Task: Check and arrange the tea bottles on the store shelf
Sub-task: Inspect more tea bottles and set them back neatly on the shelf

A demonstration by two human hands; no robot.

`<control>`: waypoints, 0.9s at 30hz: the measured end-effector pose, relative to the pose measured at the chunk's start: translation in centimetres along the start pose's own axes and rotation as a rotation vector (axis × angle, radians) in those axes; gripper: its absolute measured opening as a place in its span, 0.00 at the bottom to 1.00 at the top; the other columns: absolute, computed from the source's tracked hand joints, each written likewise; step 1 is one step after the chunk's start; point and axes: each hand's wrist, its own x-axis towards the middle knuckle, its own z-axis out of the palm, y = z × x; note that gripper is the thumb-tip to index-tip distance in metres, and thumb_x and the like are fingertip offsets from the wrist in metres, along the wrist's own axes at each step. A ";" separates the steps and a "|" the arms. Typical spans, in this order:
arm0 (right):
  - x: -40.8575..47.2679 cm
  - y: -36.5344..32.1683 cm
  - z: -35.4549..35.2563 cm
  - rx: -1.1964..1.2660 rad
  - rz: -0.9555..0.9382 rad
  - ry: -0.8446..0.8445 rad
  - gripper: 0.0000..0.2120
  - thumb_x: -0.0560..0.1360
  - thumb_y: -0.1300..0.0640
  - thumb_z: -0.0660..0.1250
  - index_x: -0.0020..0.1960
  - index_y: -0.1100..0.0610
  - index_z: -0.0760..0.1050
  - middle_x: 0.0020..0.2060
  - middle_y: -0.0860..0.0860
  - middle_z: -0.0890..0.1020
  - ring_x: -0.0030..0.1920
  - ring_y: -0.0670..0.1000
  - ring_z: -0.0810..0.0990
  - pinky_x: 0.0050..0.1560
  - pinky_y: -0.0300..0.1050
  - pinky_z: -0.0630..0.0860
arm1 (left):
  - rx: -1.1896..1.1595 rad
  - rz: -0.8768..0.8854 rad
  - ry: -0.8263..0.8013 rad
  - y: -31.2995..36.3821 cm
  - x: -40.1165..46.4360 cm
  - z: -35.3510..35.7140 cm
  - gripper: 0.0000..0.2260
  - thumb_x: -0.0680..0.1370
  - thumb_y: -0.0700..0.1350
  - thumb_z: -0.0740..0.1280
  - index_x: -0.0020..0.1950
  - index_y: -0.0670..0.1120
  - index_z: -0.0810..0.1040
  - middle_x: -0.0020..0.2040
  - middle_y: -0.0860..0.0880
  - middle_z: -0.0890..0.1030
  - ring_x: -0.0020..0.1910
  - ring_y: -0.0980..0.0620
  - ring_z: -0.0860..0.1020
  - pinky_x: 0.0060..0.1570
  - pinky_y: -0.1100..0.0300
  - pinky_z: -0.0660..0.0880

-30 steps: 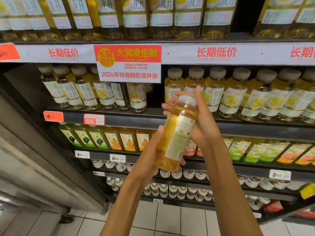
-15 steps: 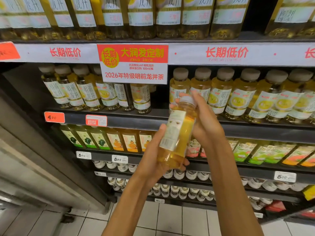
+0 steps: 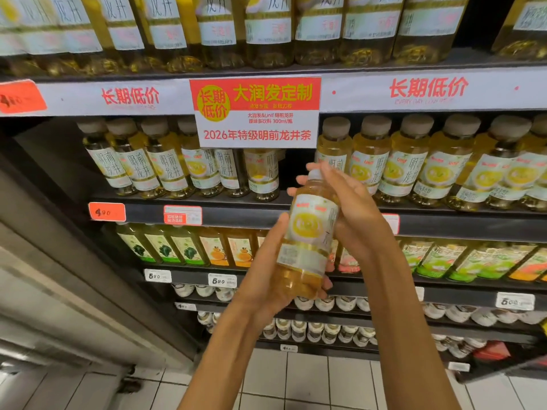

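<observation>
We've only got one view, head-worn and wide-angle, looking forward and slightly down, close up to the store shelf [image 3: 296,216], floor tiles [image 3: 296,380] showing at the bottom.

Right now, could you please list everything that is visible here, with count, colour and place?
held tea bottle: one, amber tea, white and yellow label, in front of the shelves, tilted
small tea bottles: many, yellow tea, beige caps, second shelf, with a gap behind the sign
large tea bottles: a row, pale yellow, top shelf
promotion sign: one, red and white, hanging from the top shelf edge
juice bottles: a row, green and orange labels, third shelf
white-capped bottles: many, lower shelves
price tags: several, orange or white, on shelf edges
floor tiles: white, below
left hand: holds the bottle's lower part
right hand: holds the bottle's upper part, fingers by the cap
</observation>
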 end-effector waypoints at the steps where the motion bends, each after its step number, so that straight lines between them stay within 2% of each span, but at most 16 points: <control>1: 0.0 0.1 0.2 0.088 0.034 -0.038 0.18 0.70 0.48 0.65 0.55 0.57 0.76 0.43 0.54 0.85 0.45 0.54 0.85 0.48 0.49 0.81 | -0.114 -0.051 -0.077 0.2 -0.3 -0.2 0.30 0.77 0.67 0.55 0.53 0.43 0.82 0.41 0.40 0.82 0.35 0.45 0.81 0.35 0.56 0.78; 3: 0.0 0.3 0.4 0.144 0.058 -0.063 0.17 0.71 0.49 0.64 0.55 0.58 0.75 0.39 0.54 0.84 0.42 0.53 0.84 0.47 0.49 0.81 | -0.141 -0.105 -0.135 0.4 -0.5 -0.7 0.32 0.78 0.67 0.53 0.55 0.41 0.81 0.43 0.39 0.82 0.37 0.44 0.82 0.37 0.55 0.79; 6: 0.4 0.2 0.5 -0.053 0.019 0.029 0.12 0.77 0.49 0.62 0.53 0.57 0.75 0.37 0.51 0.81 0.39 0.51 0.84 0.42 0.45 0.82 | 0.090 -0.088 -0.063 0.9 -0.5 -2.0 0.30 0.76 0.66 0.52 0.64 0.46 0.76 0.52 0.40 0.84 0.48 0.43 0.83 0.42 0.55 0.80; 8: 0.7 0.4 0.5 -0.120 0.027 0.105 0.11 0.78 0.49 0.62 0.51 0.56 0.75 0.37 0.51 0.82 0.39 0.51 0.84 0.40 0.43 0.81 | 0.129 -0.077 -0.052 1.1 -0.5 -2.3 0.29 0.75 0.65 0.55 0.66 0.47 0.74 0.53 0.42 0.84 0.49 0.44 0.83 0.42 0.56 0.80; 11: 0.8 1.0 0.8 -0.039 0.178 0.162 0.14 0.78 0.46 0.61 0.52 0.56 0.76 0.37 0.54 0.84 0.42 0.53 0.84 0.44 0.48 0.82 | -0.151 -0.140 -0.124 1.0 -0.8 -1.8 0.28 0.74 0.63 0.63 0.60 0.41 0.78 0.47 0.40 0.83 0.42 0.45 0.83 0.39 0.55 0.80; 14: 0.3 1.8 1.1 0.086 0.333 0.179 0.14 0.79 0.46 0.59 0.52 0.55 0.75 0.34 0.55 0.85 0.38 0.52 0.85 0.38 0.46 0.81 | -0.380 -0.190 -0.272 1.2 -0.8 -1.6 0.30 0.72 0.63 0.64 0.56 0.37 0.81 0.45 0.38 0.83 0.41 0.45 0.83 0.39 0.55 0.81; 16: 0.0 2.2 1.1 0.116 0.419 0.206 0.16 0.80 0.47 0.58 0.46 0.56 0.79 0.30 0.54 0.84 0.30 0.50 0.84 0.29 0.40 0.78 | -0.423 -0.203 -0.329 1.6 -0.7 -1.7 0.30 0.69 0.62 0.65 0.53 0.37 0.83 0.47 0.37 0.84 0.43 0.43 0.84 0.40 0.55 0.81; 18: -0.2 2.7 1.1 0.100 0.453 0.225 0.25 0.80 0.48 0.58 0.31 0.57 0.83 0.25 0.52 0.82 0.25 0.47 0.81 0.23 0.37 0.75 | -0.377 -0.200 -0.366 1.7 -0.7 -1.7 0.30 0.70 0.63 0.61 0.53 0.39 0.84 0.49 0.39 0.84 0.46 0.45 0.84 0.43 0.56 0.81; 19: -0.2 2.8 1.0 0.078 0.455 0.226 0.30 0.80 0.48 0.58 0.25 0.57 0.81 0.23 0.52 0.81 0.23 0.47 0.80 0.20 0.36 0.73 | -0.348 -0.202 -0.376 1.8 -0.9 -1.8 0.31 0.72 0.64 0.58 0.53 0.40 0.84 0.49 0.40 0.84 0.46 0.47 0.84 0.44 0.58 0.81; 21: -0.4 3.0 0.9 0.052 0.456 0.217 0.33 0.80 0.49 0.58 0.18 0.57 0.78 0.20 0.52 0.79 0.20 0.46 0.79 0.18 0.35 0.71 | -0.323 -0.220 -0.395 1.6 -1.2 -1.8 0.32 0.75 0.65 0.52 0.56 0.41 0.83 0.50 0.41 0.84 0.44 0.50 0.84 0.43 0.60 0.80; 23: -0.6 3.0 0.8 0.056 0.455 0.229 0.31 0.81 0.50 0.58 0.22 0.58 0.80 0.21 0.52 0.79 0.21 0.46 0.79 0.21 0.36 0.73 | -0.306 -0.233 -0.428 1.3 -1.4 -1.9 0.32 0.77 0.64 0.50 0.58 0.41 0.81 0.51 0.41 0.84 0.44 0.50 0.84 0.43 0.61 0.80; 25: -0.7 2.7 0.9 0.098 0.422 0.245 0.20 0.80 0.52 0.59 0.36 0.57 0.83 0.28 0.54 0.82 0.28 0.49 0.82 0.26 0.39 0.78 | -0.272 -0.238 -0.434 1.2 -1.4 -1.9 0.32 0.78 0.64 0.49 0.58 0.42 0.81 0.51 0.40 0.83 0.44 0.49 0.84 0.44 0.59 0.80; 27: -0.6 2.3 0.9 0.128 0.349 0.243 0.11 0.79 0.53 0.60 0.47 0.57 0.79 0.38 0.57 0.83 0.37 0.54 0.83 0.36 0.45 0.81 | -0.236 -0.239 -0.413 1.1 -1.4 -2.0 0.29 0.77 0.63 0.54 0.58 0.41 0.81 0.50 0.39 0.83 0.44 0.46 0.84 0.44 0.56 0.80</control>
